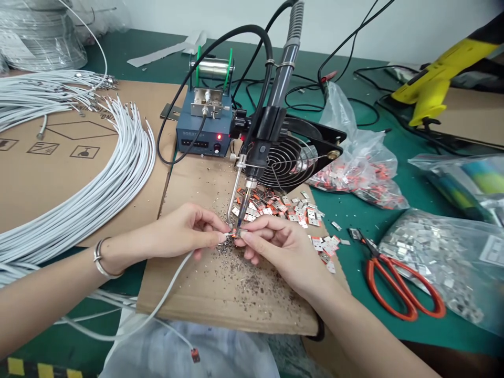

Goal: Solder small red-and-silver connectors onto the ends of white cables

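Observation:
Between the thumb and fingers of my left hand (197,231) is the end of a white cable (173,283), which curves down and away to the left. My right hand (275,239) pinches a small USB connector (241,232) with metal and orange parts. Both pieces meet right beneath the tip of a mounted soldering iron (252,173). A thin bent metal feed tube (235,191) comes down beside the tip. The exact contact at the joint is too small to make out. Below my hands lies a cardboard sheet (189,310) strewn with dark specks.
Loose connectors (291,207) lie behind my right hand. A blue solder feeder (202,128) carries a wire spool, and a fan (293,157) stands beside it. White cables (129,157) fill the left. Red-handled scissors (401,289) and bags of parts (437,252) lie right.

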The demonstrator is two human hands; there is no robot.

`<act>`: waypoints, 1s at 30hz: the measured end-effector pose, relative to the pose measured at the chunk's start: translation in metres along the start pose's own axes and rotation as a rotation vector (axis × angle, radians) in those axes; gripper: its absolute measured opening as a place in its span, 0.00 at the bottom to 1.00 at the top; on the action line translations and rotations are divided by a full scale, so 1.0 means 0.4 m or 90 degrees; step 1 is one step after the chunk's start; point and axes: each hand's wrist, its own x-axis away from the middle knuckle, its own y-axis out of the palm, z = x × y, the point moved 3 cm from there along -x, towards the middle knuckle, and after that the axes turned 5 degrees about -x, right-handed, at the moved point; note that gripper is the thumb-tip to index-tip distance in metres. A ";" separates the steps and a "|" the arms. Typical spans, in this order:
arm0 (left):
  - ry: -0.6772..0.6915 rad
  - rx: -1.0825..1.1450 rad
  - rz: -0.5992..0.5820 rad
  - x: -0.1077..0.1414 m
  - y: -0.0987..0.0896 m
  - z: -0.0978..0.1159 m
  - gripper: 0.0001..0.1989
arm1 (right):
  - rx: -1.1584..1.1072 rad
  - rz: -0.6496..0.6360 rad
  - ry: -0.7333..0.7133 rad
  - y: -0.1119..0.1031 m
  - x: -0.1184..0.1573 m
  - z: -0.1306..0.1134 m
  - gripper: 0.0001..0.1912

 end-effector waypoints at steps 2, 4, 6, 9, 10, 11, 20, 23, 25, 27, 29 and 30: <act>-0.005 -0.011 -0.005 -0.001 -0.002 -0.003 0.09 | 0.004 0.000 0.000 0.000 0.000 0.000 0.11; -0.007 -0.021 -0.006 -0.002 -0.004 -0.007 0.10 | 0.009 -0.002 -0.001 0.000 -0.001 -0.002 0.10; -0.005 -0.037 -0.002 -0.004 -0.007 -0.010 0.11 | 0.013 -0.004 -0.005 0.001 -0.001 -0.003 0.10; -0.003 -0.052 0.005 -0.005 -0.008 -0.012 0.10 | 0.016 -0.010 -0.007 -0.001 -0.001 -0.003 0.09; -0.005 -0.052 0.009 -0.005 -0.008 -0.012 0.10 | 0.016 -0.012 -0.008 -0.002 -0.001 -0.003 0.09; -0.008 -0.051 0.013 -0.006 -0.007 -0.011 0.10 | 0.015 -0.017 -0.009 -0.003 -0.001 -0.002 0.09; -0.024 -0.039 0.038 -0.005 -0.003 0.007 0.08 | 0.003 -0.036 0.000 -0.006 -0.001 0.003 0.08; -0.017 -0.038 0.031 -0.003 -0.001 0.009 0.08 | 0.002 -0.037 0.000 -0.006 -0.002 0.002 0.08; -0.012 -0.037 0.026 -0.001 -0.001 0.011 0.08 | 0.005 -0.035 -0.003 -0.008 -0.001 0.002 0.08; -0.010 -0.037 0.025 0.002 -0.001 0.013 0.08 | 0.010 -0.040 -0.004 -0.009 -0.001 0.001 0.07; -0.008 -0.035 0.024 0.003 0.000 0.015 0.07 | 0.010 -0.046 -0.005 -0.009 -0.001 0.001 0.07; -0.007 -0.036 0.024 0.003 0.001 0.016 0.07 | 0.009 -0.049 -0.006 -0.009 -0.001 0.000 0.06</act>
